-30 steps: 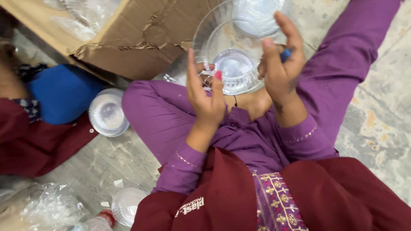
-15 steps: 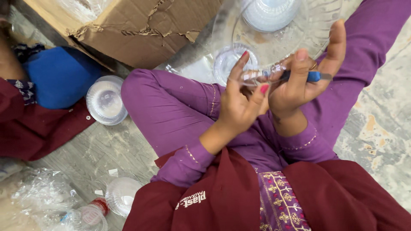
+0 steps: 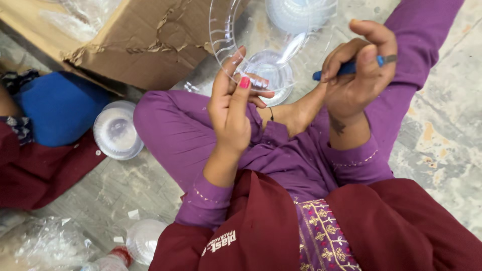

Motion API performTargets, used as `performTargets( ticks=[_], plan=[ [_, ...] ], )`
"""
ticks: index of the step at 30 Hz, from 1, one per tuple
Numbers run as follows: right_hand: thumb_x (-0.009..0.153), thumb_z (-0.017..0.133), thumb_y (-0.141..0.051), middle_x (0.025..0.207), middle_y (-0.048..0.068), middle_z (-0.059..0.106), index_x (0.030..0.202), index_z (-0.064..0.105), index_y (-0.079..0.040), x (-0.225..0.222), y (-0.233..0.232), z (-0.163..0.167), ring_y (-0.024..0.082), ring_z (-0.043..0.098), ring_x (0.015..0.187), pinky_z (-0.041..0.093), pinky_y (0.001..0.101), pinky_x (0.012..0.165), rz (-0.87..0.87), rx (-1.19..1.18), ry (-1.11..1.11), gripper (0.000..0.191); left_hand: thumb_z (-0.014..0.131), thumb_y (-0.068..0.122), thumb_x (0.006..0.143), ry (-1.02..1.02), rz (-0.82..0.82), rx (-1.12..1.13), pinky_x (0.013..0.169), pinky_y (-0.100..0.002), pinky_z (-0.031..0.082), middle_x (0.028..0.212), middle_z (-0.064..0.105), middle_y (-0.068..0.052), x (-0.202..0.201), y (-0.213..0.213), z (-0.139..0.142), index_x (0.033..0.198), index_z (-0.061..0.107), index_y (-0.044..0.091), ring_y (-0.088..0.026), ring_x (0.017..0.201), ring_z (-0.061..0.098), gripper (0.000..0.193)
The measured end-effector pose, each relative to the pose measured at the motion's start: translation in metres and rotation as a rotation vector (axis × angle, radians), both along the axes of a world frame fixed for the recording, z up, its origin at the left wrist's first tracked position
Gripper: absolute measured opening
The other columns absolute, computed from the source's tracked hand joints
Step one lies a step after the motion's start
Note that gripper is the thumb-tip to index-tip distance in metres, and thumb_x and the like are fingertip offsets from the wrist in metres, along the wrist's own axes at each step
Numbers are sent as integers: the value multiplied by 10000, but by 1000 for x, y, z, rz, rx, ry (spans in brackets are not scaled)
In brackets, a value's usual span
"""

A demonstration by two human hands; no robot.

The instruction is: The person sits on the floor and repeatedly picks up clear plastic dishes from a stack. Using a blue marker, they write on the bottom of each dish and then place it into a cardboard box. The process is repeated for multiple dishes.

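My left hand point(image 3: 232, 108) pinches the rim of a clear plastic bowl point(image 3: 236, 40), holding it tilted on edge above my crossed purple-clad legs. My right hand point(image 3: 357, 75) is apart from the bowl, to its right, and grips a small blue-handled tool point(image 3: 346, 68). Beyond the held bowl, two more clear plastic bowls point(image 3: 271, 75) point(image 3: 293, 15) rest on the stone floor near my foot.
A torn cardboard box point(image 3: 135, 40) lies at the upper left. Another person in blue and maroon point(image 3: 45, 130) sits at the left beside a stack of clear bowls point(image 3: 116, 131). Crumpled plastic wrap point(image 3: 40, 246), a bottle point(image 3: 108, 261) and another bowl point(image 3: 143, 240) lie at the lower left.
The right hand has let go of the bowl and drawn off to the right with the blue tool. The left hand now holds the bowl alone, turned more on edge.
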State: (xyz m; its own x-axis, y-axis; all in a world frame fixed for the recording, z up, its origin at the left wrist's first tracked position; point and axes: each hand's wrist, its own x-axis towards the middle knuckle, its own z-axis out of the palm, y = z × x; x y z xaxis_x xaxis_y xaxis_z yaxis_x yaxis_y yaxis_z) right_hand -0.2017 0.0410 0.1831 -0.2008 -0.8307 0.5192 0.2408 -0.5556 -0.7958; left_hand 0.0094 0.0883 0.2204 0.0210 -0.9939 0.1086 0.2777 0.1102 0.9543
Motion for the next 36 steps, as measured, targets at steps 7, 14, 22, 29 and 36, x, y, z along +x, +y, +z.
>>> performTargets(
  ticks=[7,14,22,29,36],
  plan=[
    [1133,670,-168,675,69,582,1431,473,57,1,6,4,111,484,482,383,215,481,-26,133,66,422,480,181,1148,14,-20,18,750,-258,558,1044,718,-133,-2,-5,-1,1567,424,-31,-182,869,732,473],
    [1022,630,-11,1067,82,685,1610,301,62,10,3,19,90,565,608,469,245,542,27,317,121,678,493,164,1110,41,-1,49,717,-266,550,1020,707,-138,-12,-19,-5,1532,436,-45,-191,846,724,474],
    [1070,548,-57,735,32,607,1683,138,-59,11,-33,-1,54,523,573,435,206,518,4,334,-26,738,475,249,1084,-148,104,104,704,-263,545,1013,734,-104,-8,-46,-55,1431,540,-15,-172,825,718,441],
    [993,652,-105,766,84,680,1650,91,-57,-6,-86,-98,114,587,598,469,255,552,-422,590,311,866,699,393,925,-1195,237,191,851,-474,531,1283,593,-213,4,-59,-133,1377,496,9,-386,1056,635,627],
    [914,695,-339,957,222,737,1499,441,-59,-14,-65,-143,327,705,842,537,408,770,-297,993,810,696,757,529,855,-1351,-51,740,884,-465,563,1262,632,-163,15,-62,-143,1275,536,49,-352,1112,675,675]
  ],
)
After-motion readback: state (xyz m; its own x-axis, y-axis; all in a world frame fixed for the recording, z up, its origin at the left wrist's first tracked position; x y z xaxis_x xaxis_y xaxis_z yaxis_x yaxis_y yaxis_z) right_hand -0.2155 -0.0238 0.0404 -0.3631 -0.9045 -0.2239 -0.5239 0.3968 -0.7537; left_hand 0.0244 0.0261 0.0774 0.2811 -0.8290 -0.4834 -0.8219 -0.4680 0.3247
